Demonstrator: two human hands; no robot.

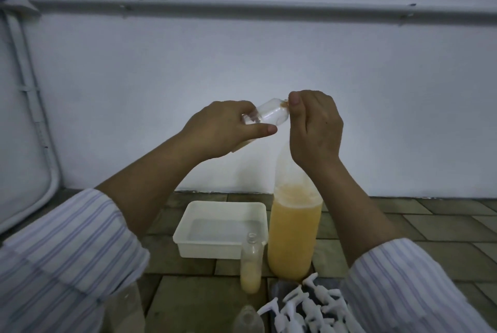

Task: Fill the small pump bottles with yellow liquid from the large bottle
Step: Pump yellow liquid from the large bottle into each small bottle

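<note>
Progress: early | left hand [215, 128] grasps empty small clear plastic bottle [269, 115] | right hand [314, 128] pinches its neck | one small clear bottle on the floor [251, 265] part-filled | tall clear large bottle of yellow liquid [294, 233] about half full | loose white pump heads [309, 305] unfitted

Two hands up in the middle of the frame, left [215, 128] and right [313, 128]. One big bottle [294, 236] of yellow liquid, centre right. Small bottles, I count three: one empty [269, 114] between the hands, one part-filled [251, 265] low centre, one [248, 320] at the bottom edge. One white tub [193, 225]. One heap of white pump tops [309, 308] lower right, too tangled to count.
</note>
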